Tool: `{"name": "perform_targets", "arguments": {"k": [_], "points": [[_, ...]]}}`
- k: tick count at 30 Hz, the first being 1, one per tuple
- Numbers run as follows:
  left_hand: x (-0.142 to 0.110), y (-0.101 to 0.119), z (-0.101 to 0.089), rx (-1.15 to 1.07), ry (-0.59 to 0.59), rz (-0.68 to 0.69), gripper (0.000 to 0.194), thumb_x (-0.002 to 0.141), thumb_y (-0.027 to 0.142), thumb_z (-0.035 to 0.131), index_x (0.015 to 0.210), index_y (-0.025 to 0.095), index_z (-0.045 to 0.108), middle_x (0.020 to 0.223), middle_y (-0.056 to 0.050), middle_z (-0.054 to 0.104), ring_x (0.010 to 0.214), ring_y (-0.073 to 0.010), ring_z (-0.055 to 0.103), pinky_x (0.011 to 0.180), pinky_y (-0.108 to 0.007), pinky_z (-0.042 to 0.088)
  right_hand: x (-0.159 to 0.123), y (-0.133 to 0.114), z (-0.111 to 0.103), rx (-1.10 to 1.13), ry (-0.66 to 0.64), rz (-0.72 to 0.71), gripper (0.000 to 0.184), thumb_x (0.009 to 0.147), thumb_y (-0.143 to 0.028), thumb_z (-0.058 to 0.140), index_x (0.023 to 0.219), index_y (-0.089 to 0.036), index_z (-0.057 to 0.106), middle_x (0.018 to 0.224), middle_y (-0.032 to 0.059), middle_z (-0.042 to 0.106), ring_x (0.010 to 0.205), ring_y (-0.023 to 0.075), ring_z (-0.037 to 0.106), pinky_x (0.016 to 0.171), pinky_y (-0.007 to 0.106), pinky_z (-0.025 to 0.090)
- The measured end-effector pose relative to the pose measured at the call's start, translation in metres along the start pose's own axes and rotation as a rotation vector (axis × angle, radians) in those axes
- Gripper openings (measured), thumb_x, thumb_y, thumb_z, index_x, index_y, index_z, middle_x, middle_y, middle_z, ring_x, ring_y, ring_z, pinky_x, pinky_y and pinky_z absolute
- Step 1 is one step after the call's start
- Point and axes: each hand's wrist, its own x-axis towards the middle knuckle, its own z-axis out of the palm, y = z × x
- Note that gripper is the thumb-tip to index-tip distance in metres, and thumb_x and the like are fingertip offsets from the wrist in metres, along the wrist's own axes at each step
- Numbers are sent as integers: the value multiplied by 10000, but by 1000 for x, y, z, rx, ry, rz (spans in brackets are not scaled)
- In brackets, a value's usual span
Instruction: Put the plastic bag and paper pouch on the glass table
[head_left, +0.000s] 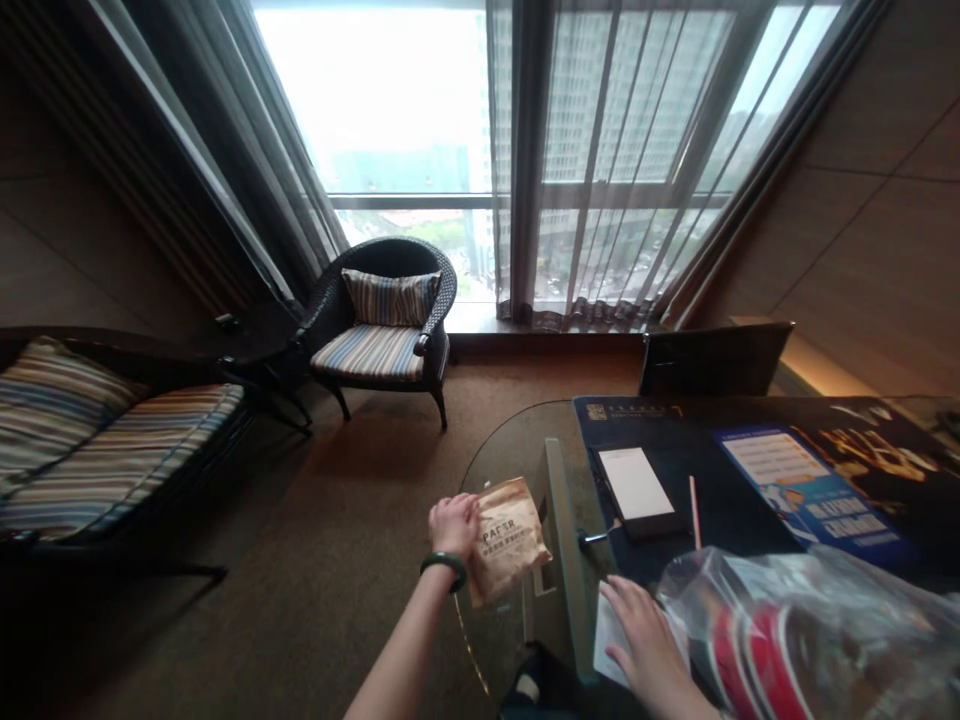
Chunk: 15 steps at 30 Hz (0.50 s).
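My left hand [453,524], with a dark green bangle on its wrist, is closed on the edge of a brown paper packet [508,538] with printed lettering, held over the rounded end of a glass desk [517,440]. My right hand [646,645] lies flat, fingers spread, on a white sheet of paper [609,640] at the desk's near edge. Just right of it sits a clear plastic bag [810,630] with red and white things inside.
On the dark desk mat [720,500] lie a notepad [637,485] in a black holder, a pink pencil [694,510] and a blue leaflet [810,490]. A wicker armchair [386,325] stands by the window, a striped lounger [105,440] at left, and brown carpet lies between them.
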Motion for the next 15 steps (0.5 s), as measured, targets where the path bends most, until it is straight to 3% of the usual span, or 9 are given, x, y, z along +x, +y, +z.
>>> {"name": "perform_targets", "arguments": {"k": [3, 6, 8, 11, 13, 15], "points": [[17, -2, -3, 41, -40, -5, 191, 907, 194, 603, 941, 190, 792, 1128, -98, 742, 1107, -320, 594, 956, -443, 455, 5, 6, 9, 19, -46, -42, 716, 809, -141, 587, 1520, -111, 504, 1614, 174, 436, 1511, 319, 391, 1275, 466, 340], [5, -13, -9, 17, -51, -55, 154, 894, 178, 627, 849, 164, 773, 1038, -106, 727, 1073, -301, 590, 905, -389, 459, 23, 10, 25, 119, -67, -145, 700, 772, -143, 578, 1471, -118, 567, 1594, 197, 457, 1497, 345, 410, 1262, 491, 353], [-15, -20, -12, -23, -56, -62, 178, 923, 173, 599, 865, 159, 766, 1064, -96, 719, 1050, -263, 596, 912, -348, 466, 35, 6, 38, 236, -55, -195, 672, 749, -154, 585, 1419, -105, 611, 1534, 223, 517, 1450, 365, 465, 1235, 507, 380], [-58, -20, -8, -130, -29, 36, 202, 957, 212, 560, 880, 190, 745, 1105, -77, 693, 1055, -237, 601, 927, -337, 477, 43, -17, 51, 603, 38, -188, 504, 867, -332, 570, 1311, -110, 655, 1343, 225, 634, 1264, 337, 608, 1121, 456, 480], [-90, -11, 4, -256, 66, 206, 218, 965, 316, 583, 831, 216, 722, 1042, -69, 676, 1014, -246, 609, 877, -367, 486, 41, -41, 51, 883, 107, -90, 491, 938, -534, 511, 1198, -142, 650, 1142, 172, 681, 1057, 292, 666, 962, 402, 539], [-120, 3, 19, -309, 234, 331, 372, 1009, 456, 503, 795, 224, 699, 934, -67, 649, 908, -236, 606, 806, -374, 469, 36, -66, 40, 1043, 116, 0, 540, 918, -688, 496, 1032, -174, 612, 910, 86, 645, 843, 244, 632, 786, 359, 523]]}}
